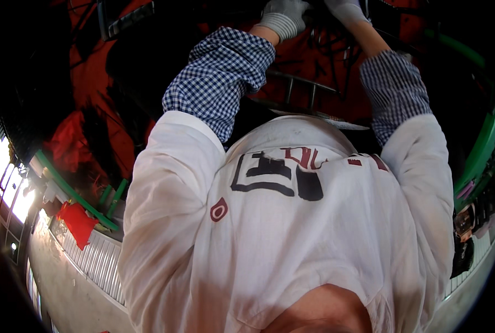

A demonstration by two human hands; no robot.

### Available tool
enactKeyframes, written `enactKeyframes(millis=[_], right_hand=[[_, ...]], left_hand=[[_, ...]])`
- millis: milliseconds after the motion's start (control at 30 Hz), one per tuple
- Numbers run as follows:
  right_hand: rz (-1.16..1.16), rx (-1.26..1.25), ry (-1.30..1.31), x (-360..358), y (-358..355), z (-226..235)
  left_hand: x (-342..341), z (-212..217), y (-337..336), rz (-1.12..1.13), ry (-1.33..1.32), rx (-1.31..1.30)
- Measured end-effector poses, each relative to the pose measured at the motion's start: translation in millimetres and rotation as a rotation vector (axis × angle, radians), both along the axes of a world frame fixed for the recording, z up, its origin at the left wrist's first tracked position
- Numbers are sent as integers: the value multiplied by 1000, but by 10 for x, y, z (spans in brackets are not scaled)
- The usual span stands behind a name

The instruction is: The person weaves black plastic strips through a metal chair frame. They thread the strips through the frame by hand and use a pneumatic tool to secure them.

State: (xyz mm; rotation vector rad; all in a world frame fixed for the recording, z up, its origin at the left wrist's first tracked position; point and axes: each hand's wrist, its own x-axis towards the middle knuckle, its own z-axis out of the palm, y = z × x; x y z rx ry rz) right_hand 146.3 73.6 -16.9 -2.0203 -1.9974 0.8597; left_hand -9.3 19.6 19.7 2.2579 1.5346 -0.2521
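Both my hands are stretched far forward at the top edge of the head view, in pale knitted work gloves. My left hand (pixel 285 18) looks bent at the knuckles, its fingers lost in shadow. My right hand (pixel 347 9) is partly cut off by the frame edge, and its fingers do not show. Between and just below the hands hang several thin dark cables (pixel 332 50) over a red-orange surface (pixel 292 58). Whether either hand grips one of them cannot be made out. Blue-and-white checked sleeve covers (pixel 219 69) wrap my forearms.
A metal frame with short crossbars (pixel 300 84) lies close in front of my body. Curved green rails (pixel 75 191) run along both sides. A red cloth (pixel 78 223) hangs at the lower left, near a ribbed pale panel (pixel 100 261). Much of the far area is dark.
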Motion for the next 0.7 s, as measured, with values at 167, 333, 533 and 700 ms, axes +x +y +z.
enactKeyframes(millis=[167,333,533,700], right_hand=[[413,483,271,158,-666,716],[851,634,-393,345,-997,71],[899,575,-437,137,-939,-10],[610,631,111,39,-612,389]], left_hand=[[-153,151,269,112,-140,-478],[-146,-258,492,-22,-249,-731],[-213,-276,473,-147,-253,-577],[-365,91,334,-4,-273,-533]])
